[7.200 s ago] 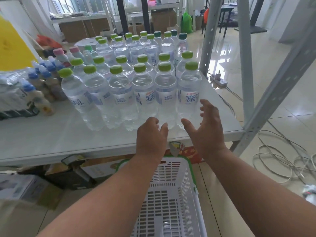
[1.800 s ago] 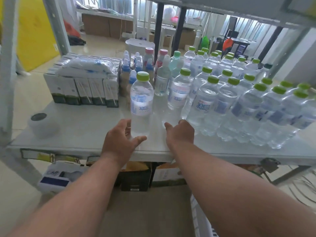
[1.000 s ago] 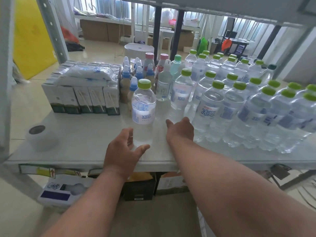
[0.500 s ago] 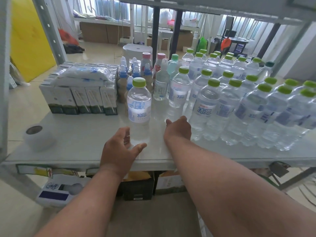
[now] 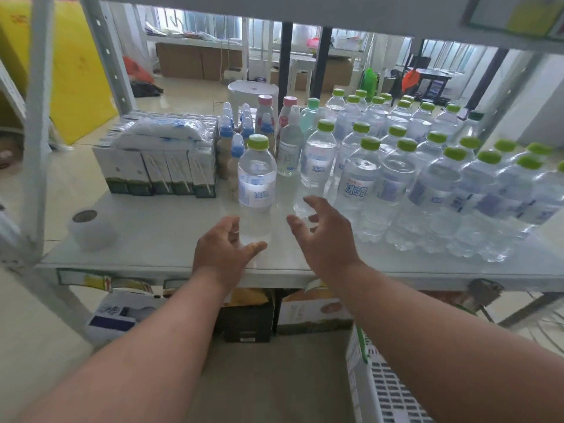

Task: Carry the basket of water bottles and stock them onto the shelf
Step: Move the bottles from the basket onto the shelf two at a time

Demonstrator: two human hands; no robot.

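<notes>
Several clear water bottles with green caps [image 5: 399, 178] stand in rows on the right half of the white shelf [image 5: 158, 236]. One green-capped bottle [image 5: 257, 187] stands apart at the front, left of the rows. My left hand [image 5: 224, 248] hovers open just in front of its base, fingers spread. My right hand [image 5: 320, 230] is open to the right of that bottle, fingers curled and apart, holding nothing. A corner of the white basket with a green rim [image 5: 375, 383] shows on the floor at the lower right.
Boxed cartons with a plastic bag on top [image 5: 158, 166] fill the left of the shelf. Small blue-capped and pink-capped bottles [image 5: 244, 129] stand behind the lone bottle. A white tape roll [image 5: 91, 228] sits front left. Cardboard boxes [image 5: 311, 312] lie under the shelf. Grey shelf posts [image 5: 36, 126] rise at left.
My right hand has lifted off the shelf surface and opened beside the lone bottle. My left hand has stayed in front of the bottle's base.
</notes>
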